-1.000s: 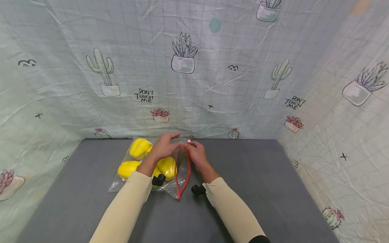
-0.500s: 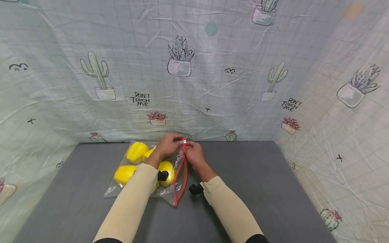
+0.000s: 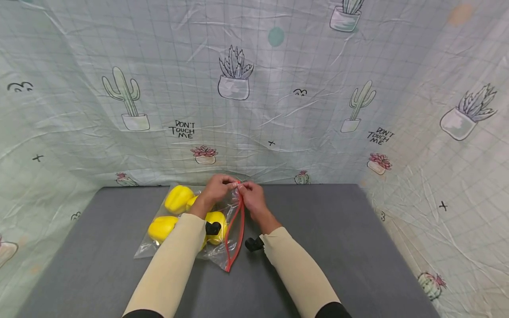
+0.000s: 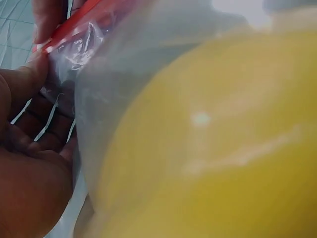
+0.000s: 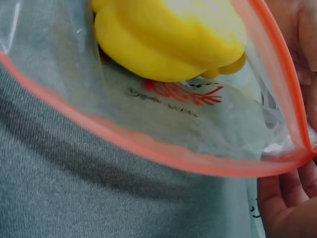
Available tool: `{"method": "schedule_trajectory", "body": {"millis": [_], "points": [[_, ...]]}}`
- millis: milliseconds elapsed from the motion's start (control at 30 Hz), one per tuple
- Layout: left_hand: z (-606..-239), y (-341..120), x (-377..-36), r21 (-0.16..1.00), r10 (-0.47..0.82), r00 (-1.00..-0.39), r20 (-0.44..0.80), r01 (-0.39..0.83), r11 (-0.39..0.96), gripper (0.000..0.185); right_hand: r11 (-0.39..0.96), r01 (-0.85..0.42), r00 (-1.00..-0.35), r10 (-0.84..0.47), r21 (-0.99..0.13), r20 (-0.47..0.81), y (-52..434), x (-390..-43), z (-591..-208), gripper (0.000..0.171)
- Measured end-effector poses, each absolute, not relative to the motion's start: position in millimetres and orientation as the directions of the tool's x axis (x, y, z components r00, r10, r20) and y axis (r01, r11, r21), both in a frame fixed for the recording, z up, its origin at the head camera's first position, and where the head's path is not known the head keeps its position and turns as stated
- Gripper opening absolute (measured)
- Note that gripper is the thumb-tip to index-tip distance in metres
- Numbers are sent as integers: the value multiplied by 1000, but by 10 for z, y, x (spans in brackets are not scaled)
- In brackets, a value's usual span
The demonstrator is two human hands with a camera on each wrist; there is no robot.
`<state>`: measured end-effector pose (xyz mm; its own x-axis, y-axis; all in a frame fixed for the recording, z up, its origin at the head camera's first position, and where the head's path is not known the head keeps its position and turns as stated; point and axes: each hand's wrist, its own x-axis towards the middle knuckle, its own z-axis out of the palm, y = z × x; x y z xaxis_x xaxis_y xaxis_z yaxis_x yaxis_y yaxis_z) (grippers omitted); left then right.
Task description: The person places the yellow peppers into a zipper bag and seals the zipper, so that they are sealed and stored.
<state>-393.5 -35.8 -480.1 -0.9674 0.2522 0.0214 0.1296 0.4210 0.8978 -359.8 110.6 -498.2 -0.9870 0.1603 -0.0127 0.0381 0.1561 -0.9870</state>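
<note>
Bag (image 3: 222,229) is lying on the grey table (image 3: 338,247), toward the far edge and just left of centre, its red zip strip (image 3: 237,229) running along the side nearest the right arm. Clear plastic; four yellow peppers (image 3: 178,198) are sitting inside it, two toward the far side and two nearer the person. Zip strip is gaping along most of its length, bowing into an open loop in the right wrist view (image 5: 163,153), with one pepper (image 5: 168,39) showing just inside the mouth.

Left hand (image 3: 216,189) is reaching across the bag to the far corner of the zip, fingers curling and pinching the plastic there; the left wrist view is showing a fingertip pressing the red edge (image 4: 69,27) and a pepper (image 4: 218,144) filling the frame up close behind plastic. Right hand (image 3: 250,198) is meeting it at the same corner, fingertips pinching the end of the strip. Both hands are touching or nearly touching each other at that point. Whether a slider is sitting between the fingers, I cannot tell.

Cactus-print cloth (image 3: 238,88) is hanging behind and beside the table. Beige sleeves (image 3: 175,265) are covering both forearms.
</note>
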Motion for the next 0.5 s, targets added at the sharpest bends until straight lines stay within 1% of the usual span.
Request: {"method": "schedule_trajectory", "body": {"millis": [100, 267, 500], "points": [[-4800, -356, -3930, 901, 247, -969, 8, 114, 419, 25, 167, 36, -985, 172, -985, -6, 1096, -3598, -4978, 21], [-4796, -337, -3927, 895, 247, -969, 19, 126, 428, 24, 192, 53, -982, 186, -980, -17, 1086, -3588, -4987, 22], [-4826, -326, -3946, 888, 236, -971, 25, 130, 441, 25, 179, 63, -979, 200, -982, -26, 1083, -3573, -5019, 22]]}}
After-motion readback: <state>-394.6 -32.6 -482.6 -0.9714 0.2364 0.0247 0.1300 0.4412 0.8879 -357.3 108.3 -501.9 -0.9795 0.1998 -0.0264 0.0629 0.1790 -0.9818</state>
